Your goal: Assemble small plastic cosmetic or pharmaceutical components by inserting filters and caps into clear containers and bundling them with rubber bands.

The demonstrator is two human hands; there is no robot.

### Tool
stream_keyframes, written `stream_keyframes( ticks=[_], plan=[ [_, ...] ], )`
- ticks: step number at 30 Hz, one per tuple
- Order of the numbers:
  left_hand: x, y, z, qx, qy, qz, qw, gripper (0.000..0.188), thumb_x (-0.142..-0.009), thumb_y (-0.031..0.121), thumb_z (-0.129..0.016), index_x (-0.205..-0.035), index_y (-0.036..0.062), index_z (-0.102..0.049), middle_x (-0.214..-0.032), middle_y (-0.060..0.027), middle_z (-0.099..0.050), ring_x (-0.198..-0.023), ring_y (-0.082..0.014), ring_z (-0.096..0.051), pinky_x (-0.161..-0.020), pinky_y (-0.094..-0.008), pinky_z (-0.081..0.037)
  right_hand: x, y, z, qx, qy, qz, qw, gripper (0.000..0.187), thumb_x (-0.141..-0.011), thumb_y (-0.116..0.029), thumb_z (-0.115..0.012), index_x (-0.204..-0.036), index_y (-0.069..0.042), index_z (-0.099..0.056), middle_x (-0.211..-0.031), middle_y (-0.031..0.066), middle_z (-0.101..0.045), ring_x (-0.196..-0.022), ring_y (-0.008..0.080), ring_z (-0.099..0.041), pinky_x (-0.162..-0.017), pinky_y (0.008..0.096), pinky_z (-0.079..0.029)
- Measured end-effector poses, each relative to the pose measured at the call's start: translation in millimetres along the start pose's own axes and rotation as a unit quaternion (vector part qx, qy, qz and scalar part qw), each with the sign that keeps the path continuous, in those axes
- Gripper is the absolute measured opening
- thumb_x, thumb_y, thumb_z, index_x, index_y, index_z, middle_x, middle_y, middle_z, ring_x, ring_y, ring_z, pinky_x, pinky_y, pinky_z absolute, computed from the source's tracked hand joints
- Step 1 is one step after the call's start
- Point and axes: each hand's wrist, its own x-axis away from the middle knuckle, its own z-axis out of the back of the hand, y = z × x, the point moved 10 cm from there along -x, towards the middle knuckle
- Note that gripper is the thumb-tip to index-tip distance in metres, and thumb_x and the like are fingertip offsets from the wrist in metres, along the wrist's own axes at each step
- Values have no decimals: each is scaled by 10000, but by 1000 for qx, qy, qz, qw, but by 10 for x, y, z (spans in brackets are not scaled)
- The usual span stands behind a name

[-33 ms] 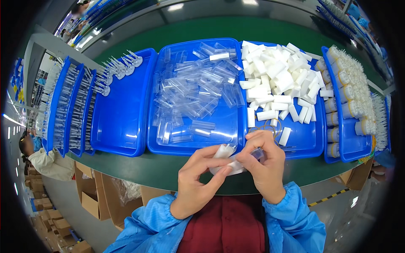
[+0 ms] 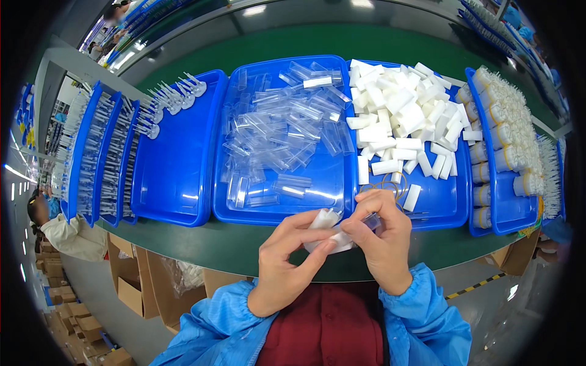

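Note:
Above the table's near edge, my two hands almost meet. My left hand [image 2: 278, 262] is closed round a smooth white rounded part [image 2: 324, 219], whose small tip sticks up past the fingers. Thumb and fingers of my right hand [image 2: 390, 250] pinch a short clear plastic tube [image 2: 371, 223]. Another white piece [image 2: 343, 240] lies between the two thumbs; its full shape is hidden. Just beyond my hands are a blue tray [image 2: 329, 177] of loose clear tubes [image 2: 278, 125] and another blue tray [image 2: 448, 201] heaped with white foam blocks [image 2: 406, 107].
At left, a blue tray [image 2: 168, 177] carries several white stemmed parts [image 2: 177, 97] at its back, beside upright-stacked trays [image 2: 85, 158]. Bundled white parts [image 2: 503, 134] fill trays at right. Yellowish loops [image 2: 384, 182] lie near the foam. Cardboard boxes [image 2: 137, 283] stand below the green table [image 2: 241, 241].
The clear tube in my right hand has shifted very slightly. My hands hold almost the same pose, and the trays are unchanged.

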Motion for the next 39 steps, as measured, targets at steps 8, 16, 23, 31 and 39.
stream_keyframes(
  ticks=[8, 16, 23, 31, 39],
  plan=[
    [42, -66, 12, 8, 13, 5, 1000, 266, -879, -9, -738, -1145, -18, -725, -1279, -192, -636, -1111, -264, -665, -891, -349, -559, -25, 103, -168, -2, -58, -60, 997, 253, -776, -180, -850, -868, -57, -649, -929, 71, -568, -986, 276, -536, -878, 380, -432],
    [-48, 102, 24, -67, -32, -13, 997, 366, -967, 60, -644, -1325, -11, -627, -1464, -233, -491, -1281, -298, -564, -991, -361, -505, 37, -492, -186, 258, -120, 159, 945, 889, -711, -216, -867, -1456, -16, -425, -1389, 160, -530, -1220, 321, -532, -1009, 449, -411],
    [13, 141, -157, -25, -84, -5, 996, 515, -977, 98, -640, -1441, -58, -482, -1567, -295, -320, -1373, -339, -476, -994, -365, -513, 15, -423, -224, 379, -79, 190, 902, 937, -693, -415, -850, -1433, -5, -447, -1378, 150, -548, -1261, 299, -529, -1054, 480, -396],
    [26, 72, -134, 174, -71, 50, 981, 561, -1000, 32, -582, -1498, -63, -342, -1563, -251, -329, -1389, -328, -457, -1077, -404, -484, 38, -474, -92, 323, -81, 244, 911, 703, -669, -369, -863, -1236, -36, -614, -1137, 97, -677, -1073, 259, -637, -974, 446, -444],
    [-29, -93, -121, 241, -75, 149, 956, 403, -993, 21, -608, -1349, -62, -439, -1333, -180, -550, -1226, -271, -602, -1013, -375, -530, 39, -421, 9, 220, -52, 198, 954, 754, -565, -211, -920, -1241, -51, -626, -1169, 85, -653, -1069, 265, -609, -898, 397, -456]
  ],
)
